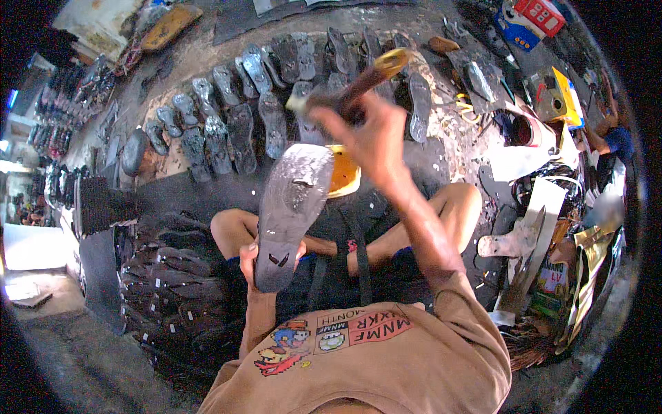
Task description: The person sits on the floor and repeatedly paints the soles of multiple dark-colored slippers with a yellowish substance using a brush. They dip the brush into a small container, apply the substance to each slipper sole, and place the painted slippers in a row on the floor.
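At far left we see a stack of dark soles (183, 290) on the floor. Our left hand (256, 257) grips the heel of a grey sole (289, 207), held upright over our lap. Our right hand (369, 134) clenches a brush (358, 83) above it, before rows of soles (241, 117).

I'm in a small shoe-sole workshop, sitting right on the floor. Rows of dark rubber soles (234, 117) are laid out in front of me, a pile of stacked soles (176, 283) sits at my left, and scraps and tools (524, 241) clutter my right.
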The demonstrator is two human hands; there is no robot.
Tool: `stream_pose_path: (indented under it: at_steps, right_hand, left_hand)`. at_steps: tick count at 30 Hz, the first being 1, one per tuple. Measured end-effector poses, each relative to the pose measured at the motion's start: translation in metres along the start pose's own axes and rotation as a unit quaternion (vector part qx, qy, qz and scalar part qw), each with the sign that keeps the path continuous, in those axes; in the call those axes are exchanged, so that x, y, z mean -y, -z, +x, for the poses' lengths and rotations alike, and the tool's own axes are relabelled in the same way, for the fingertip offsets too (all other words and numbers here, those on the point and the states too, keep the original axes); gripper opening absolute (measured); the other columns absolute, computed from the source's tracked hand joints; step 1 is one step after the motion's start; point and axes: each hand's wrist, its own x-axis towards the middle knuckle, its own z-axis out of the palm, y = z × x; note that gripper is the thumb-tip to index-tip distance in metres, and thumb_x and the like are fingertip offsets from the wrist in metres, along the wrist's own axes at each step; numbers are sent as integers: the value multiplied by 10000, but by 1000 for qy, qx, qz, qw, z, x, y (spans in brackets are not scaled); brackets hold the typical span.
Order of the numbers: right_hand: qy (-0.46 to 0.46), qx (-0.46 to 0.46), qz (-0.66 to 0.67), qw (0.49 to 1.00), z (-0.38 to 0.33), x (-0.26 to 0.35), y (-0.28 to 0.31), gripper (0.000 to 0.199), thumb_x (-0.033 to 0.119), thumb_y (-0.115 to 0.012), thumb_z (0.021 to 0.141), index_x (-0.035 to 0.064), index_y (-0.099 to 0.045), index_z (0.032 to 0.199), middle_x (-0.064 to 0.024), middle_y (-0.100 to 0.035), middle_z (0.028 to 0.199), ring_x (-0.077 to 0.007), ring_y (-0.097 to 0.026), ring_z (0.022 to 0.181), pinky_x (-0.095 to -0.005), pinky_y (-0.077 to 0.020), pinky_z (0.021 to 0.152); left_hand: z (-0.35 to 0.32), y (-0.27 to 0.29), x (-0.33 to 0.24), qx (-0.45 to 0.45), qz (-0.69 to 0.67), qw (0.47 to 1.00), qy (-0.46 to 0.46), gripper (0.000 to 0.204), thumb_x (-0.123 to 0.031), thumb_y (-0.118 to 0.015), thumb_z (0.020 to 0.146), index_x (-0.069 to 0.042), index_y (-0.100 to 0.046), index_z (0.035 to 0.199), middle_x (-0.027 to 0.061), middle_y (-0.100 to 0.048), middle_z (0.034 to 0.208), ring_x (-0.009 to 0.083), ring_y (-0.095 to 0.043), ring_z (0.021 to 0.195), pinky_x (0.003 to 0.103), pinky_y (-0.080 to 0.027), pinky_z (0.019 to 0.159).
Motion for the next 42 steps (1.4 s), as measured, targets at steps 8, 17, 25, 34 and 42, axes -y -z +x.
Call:
stream_pose_path:
  at_steps: [8,17,25,34,42]
  right_hand:
    - [175,295,-7,939,-134,55,3,238,266,-890,783,77,-804,901,-120,-771,862,-247,-717,690,-369,-569,668]
    - [140,133,183,964,-120,71,-6,163,163,-846,864,43,-739,892,-25,-684,753,-136,-648,652,-342,-530,582]
    - [-78,80,167,980,-132,41,-8,215,258,-868,824,71,-800,907,-110,-748,802,-191,-721,740,-391,-581,689]
    - [84,307,108,942,-105,63,4,148,199,-810,882,85,-800,975,-117,-765,911,-211,-741,816,-348,-569,686]
    - [-316,-36,-60,946,-100,-14,50,332,162,-788,904,-48,-717,1152,-169,-744,1123,-250,-683,1010,-360,-518,953]
  left_hand:
    - [35,-1,11,-355,-43,917,-179,446,-443,-471,1084,-86,-633,1295,127,-717,1167,267,-717,1004,440,-622,915]
    - [67,-39,-1,-452,66,848,-269,512,-444,-486,1068,-99,-507,1445,115,-650,1295,234,-659,1141,380,-569,934]
    - [75,-18,-12,-137,-187,926,-297,500,-376,-477,1081,-68,-516,1473,115,-653,1297,252,-652,1139,445,-552,1023]
    - [71,-64,-32,-440,287,817,-238,497,-324,-471,1100,-63,-468,1523,128,-619,1384,246,-658,1157,428,-534,1038]
    - [-146,155,-257,-622,110,696,-342,333,-117,-640,1000,-72,-634,1330,45,-697,1221,213,-703,914,447,-586,848]
